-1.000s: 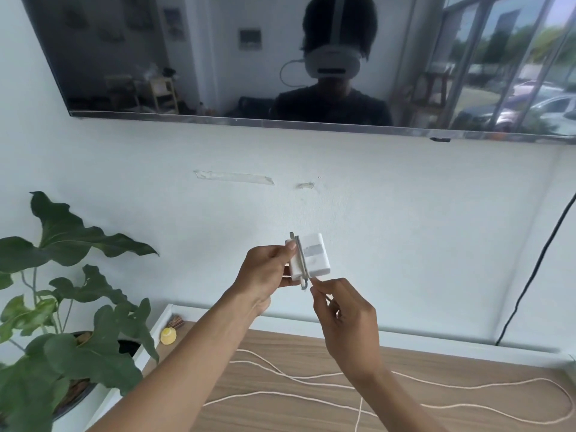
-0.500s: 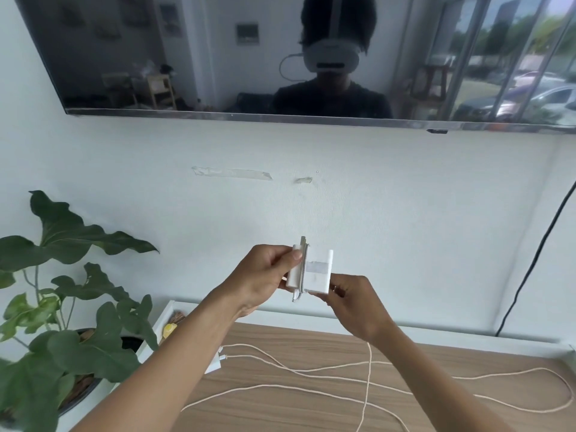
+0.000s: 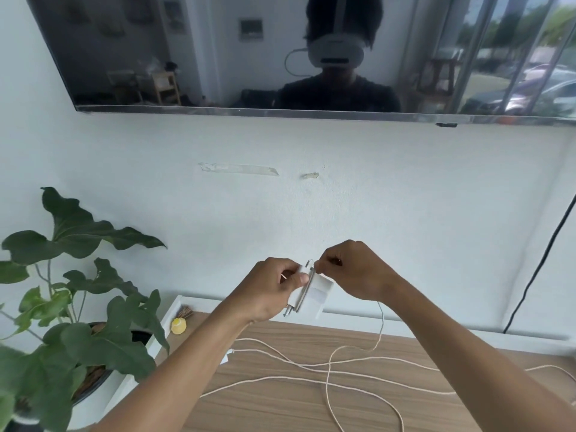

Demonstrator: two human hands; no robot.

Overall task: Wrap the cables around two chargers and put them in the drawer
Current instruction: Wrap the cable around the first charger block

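above the wooden cabinet top (image 3: 280, 400), in the head view, a white charger (image 3: 314, 294) is held in mid-air, pinched closed at its left edge by the left hand (image 3: 268, 288), while the right hand (image 3: 352, 269) is closed on the cable (image 3: 381, 322) at the charger's top. few turns appear wound, so wrapping is judged barely begun. the cable is next to be carried around the body under tension; no drawer is seen.

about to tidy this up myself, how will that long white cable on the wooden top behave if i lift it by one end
Probably floppy: the white cable lies in loose crossing loops on the wooden top and hangs slack below the right hand. It looks thin, so likely light. The crossings may snag or tangle as it drags.
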